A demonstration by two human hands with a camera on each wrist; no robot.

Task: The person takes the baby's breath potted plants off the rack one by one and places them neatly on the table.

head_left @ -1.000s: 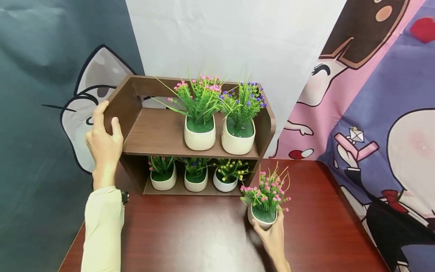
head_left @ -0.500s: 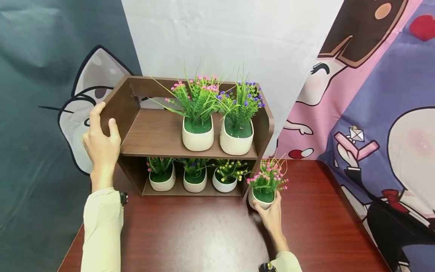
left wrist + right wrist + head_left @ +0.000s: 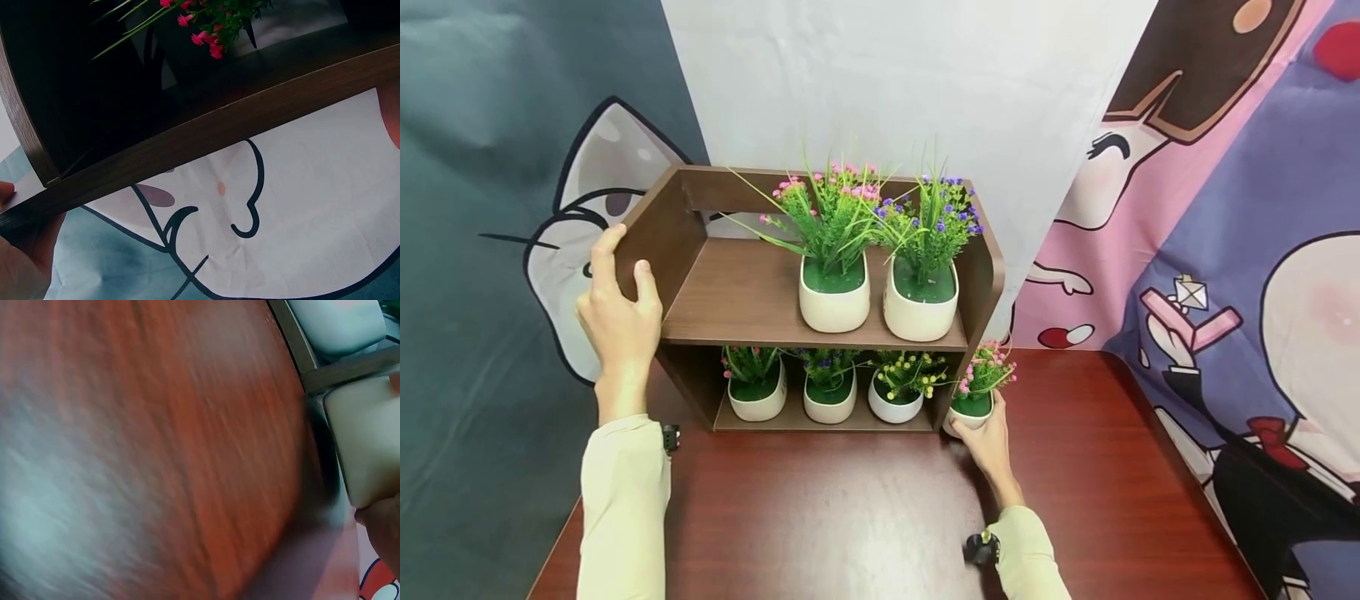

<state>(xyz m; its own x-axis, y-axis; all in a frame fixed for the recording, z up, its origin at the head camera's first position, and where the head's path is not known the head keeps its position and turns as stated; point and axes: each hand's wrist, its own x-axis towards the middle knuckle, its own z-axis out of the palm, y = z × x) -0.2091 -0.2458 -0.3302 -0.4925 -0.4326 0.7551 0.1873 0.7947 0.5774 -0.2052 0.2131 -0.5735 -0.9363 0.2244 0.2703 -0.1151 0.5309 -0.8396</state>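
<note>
A brown two-tier shelf (image 3: 737, 292) stands on the table. My left hand (image 3: 621, 321) grips the edge of its left side panel, thumb on the inner face; the left wrist view shows fingers (image 3: 31, 262) around that panel (image 3: 219, 119). Beside the shelf's lower right corner, my right hand (image 3: 988, 442) holds a white pot of pink flowers (image 3: 973, 404), thumb in front and fingers on its right side. In the right wrist view the pot (image 3: 369, 437) is close against the shelf's side panel. Up top sit a pink-flowered pot (image 3: 835, 296) and a purple-flowered pot (image 3: 921, 308).
On the lower tier stand a red-flowered pot (image 3: 758, 400), a purple-flowered pot (image 3: 830, 404) and a yellow-flowered pot (image 3: 897, 407). The reddish table (image 3: 820, 508) spreads in front. Printed cloth (image 3: 910, 83) hangs behind and at both sides.
My right hand has carried the pink-flowered pot away from me, along the table's right part, to beside the shelf's lower right corner. The left hand stays on the side panel.
</note>
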